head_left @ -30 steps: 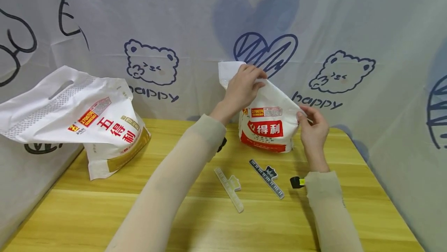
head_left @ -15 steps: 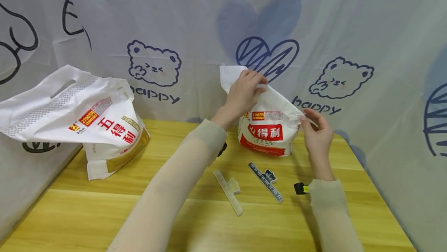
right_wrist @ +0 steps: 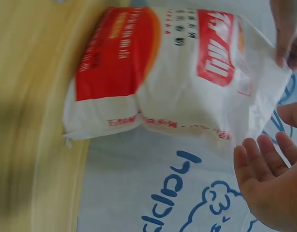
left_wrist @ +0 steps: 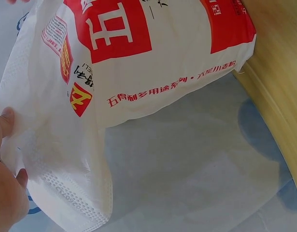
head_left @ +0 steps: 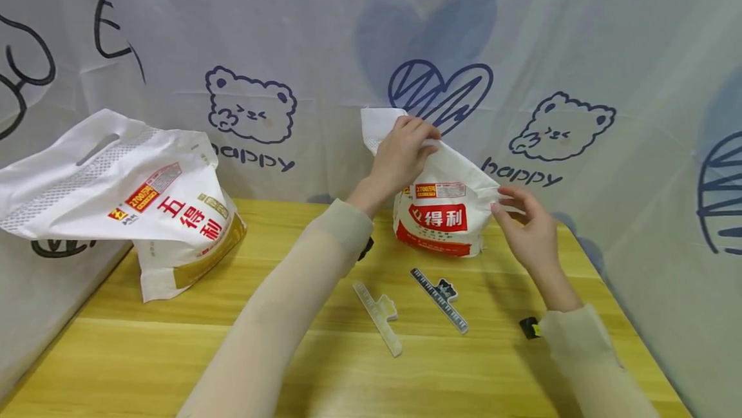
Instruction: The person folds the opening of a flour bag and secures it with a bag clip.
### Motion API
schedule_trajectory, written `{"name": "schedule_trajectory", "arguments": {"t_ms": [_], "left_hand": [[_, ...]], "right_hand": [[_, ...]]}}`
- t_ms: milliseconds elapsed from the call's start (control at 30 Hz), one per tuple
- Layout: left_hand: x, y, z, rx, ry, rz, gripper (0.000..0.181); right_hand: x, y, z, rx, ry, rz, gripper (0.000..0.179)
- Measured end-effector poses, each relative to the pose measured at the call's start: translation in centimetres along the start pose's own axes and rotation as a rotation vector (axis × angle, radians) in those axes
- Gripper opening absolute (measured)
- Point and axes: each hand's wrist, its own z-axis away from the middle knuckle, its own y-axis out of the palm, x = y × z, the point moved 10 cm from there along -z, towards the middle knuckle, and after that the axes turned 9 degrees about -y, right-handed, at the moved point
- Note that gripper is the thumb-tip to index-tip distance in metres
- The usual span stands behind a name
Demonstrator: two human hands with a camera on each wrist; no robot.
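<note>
Brand name on two bags, "happy" on the cloth.
From my end I read 五得利 in white on the red-bottomed bag [head_left: 438,217], 2700万 above it, and 五得利多用途系列 in red along its side, with DELI near a logo. The gold-bottomed bag [head_left: 168,192] carries 五得利 in red, plus 2700万. "happy" shows twice on the backdrop cloth [head_left: 330,31]; the marks on the black clip [head_left: 438,300] are too small for me.

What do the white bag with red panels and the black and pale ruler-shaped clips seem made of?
White bag with red panels: probably thin plastic or nonwoven fabric, softly sheened; it folds and creases.
Black ruler-shaped clip: likely rigid plastic, smooth, with crisp straight edges.
Pale ruler-shaped clip: likely plastic, translucent, apparently tinted by the yellow wood-grain table.
</note>
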Motion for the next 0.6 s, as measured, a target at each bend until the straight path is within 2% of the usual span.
{"name": "schedule_trajectory", "arguments": {"t_ms": [200, 400, 600], "left_hand": [[0.0, -0.1, -0.1, -0.010, 0.007, 0.007, 0.021], [0.1, -0.1, 0.1, -0.022, 0.019, 0.016, 0.020], [0.1, 0.1, 0.1, -0.018, 0.013, 0.019, 0.020]], "right_hand": [[0.0, 1.9, 0.9, 0.172, -0.060, 0.022, 0.043], [-0.1, 3.7, 2.4, 0.307, -0.129, 0.032, 0.042], [-0.6, 5.9, 4.2, 0.441, -0.158, 0.018, 0.040]]}}
